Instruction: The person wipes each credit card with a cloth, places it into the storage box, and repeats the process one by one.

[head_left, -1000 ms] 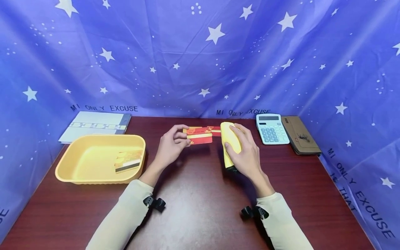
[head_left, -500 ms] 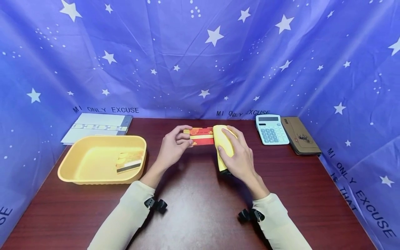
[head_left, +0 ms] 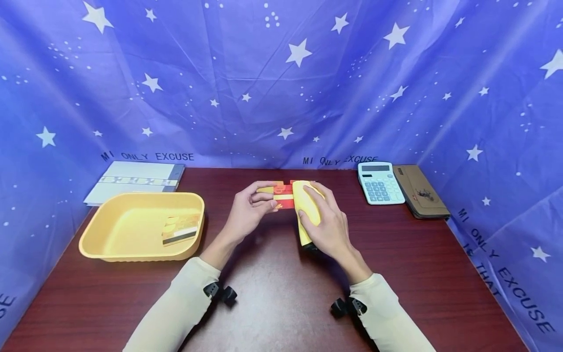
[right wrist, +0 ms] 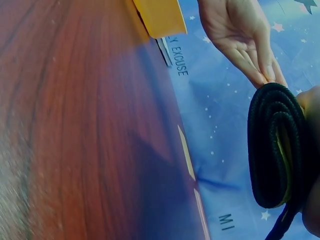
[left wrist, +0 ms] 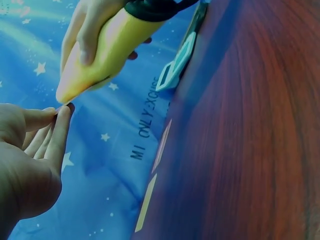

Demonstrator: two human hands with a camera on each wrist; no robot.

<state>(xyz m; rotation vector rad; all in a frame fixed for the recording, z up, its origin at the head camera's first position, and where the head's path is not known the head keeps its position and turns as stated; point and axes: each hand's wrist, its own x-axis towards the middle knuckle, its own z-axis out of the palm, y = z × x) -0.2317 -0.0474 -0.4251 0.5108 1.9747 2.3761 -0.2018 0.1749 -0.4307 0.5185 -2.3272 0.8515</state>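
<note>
In the head view my left hand (head_left: 247, 210) pinches a red card (head_left: 285, 203) with a pale stripe at its left edge, above the table. My right hand (head_left: 327, 217) grips a folded yellow cloth (head_left: 303, 195) that covers the card's right part. In the left wrist view the yellow cloth (left wrist: 107, 50) reaches down to the left fingertips (left wrist: 64, 111). Its dark end (right wrist: 275, 145), seen in the right wrist view, shows several folded layers and a hanging cord. Beyond the hands, a yellow card (left wrist: 146, 204) and a reddish card (left wrist: 162, 147) lie on the table.
A yellow basin (head_left: 98, 249) at the left holds patterned cards (head_left: 180, 230). Behind it lies a white box or book (head_left: 136, 176). A calculator (head_left: 381, 188) and a brown wallet (head_left: 420, 190) lie at the back right, before the star-patterned curtain (head_left: 281, 73).
My right hand has moved left with the yellow cloth, which now covers much of the red card. My left hand has shifted slightly right and keeps its pinch on the card.
</note>
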